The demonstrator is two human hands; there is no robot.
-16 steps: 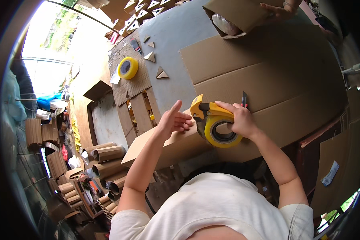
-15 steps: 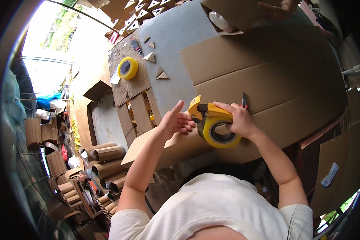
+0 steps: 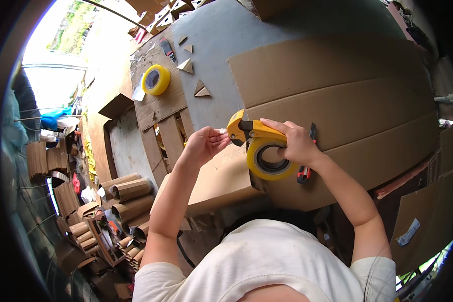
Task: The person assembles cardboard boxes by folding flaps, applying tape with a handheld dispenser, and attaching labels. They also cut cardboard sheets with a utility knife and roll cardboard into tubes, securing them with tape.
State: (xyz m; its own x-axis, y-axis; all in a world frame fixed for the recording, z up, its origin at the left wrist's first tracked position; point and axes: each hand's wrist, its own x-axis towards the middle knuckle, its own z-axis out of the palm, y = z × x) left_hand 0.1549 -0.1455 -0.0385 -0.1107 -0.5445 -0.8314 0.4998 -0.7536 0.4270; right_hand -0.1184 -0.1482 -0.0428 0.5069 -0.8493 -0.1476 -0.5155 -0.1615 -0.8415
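Observation:
My right hand (image 3: 301, 145) is closed round a yellow and black tape dispenser (image 3: 269, 132). A wide roll of yellowish tape (image 3: 253, 160) is mounted on it. At the dispenser's front tip, the fingers of my left hand (image 3: 204, 146) are pinched together on what looks like the clear end of the tape. Below both hands lies a folded piece of brown cardboard (image 3: 219, 176). Just beyond my right wrist, a red and black utility knife (image 3: 304, 173) rests on a large creased cardboard sheet (image 3: 337, 105), partly hidden by the wrist.
A second yellow tape roll (image 3: 156, 79) and another knife (image 3: 167, 49) lie on a cardboard piece at the far left. Small triangular scraps (image 3: 185, 66) dot the grey tabletop (image 3: 211, 55). Cardboard tubes (image 3: 132, 189) are piled at lower left. Part of a box (image 3: 274, 7) shows at the far edge.
My left hand has gone from open fingers to a pinch at the dispenser's tip. The dispenser has shifted slightly left. At the far side, another person's hand has left view and the box has moved away.

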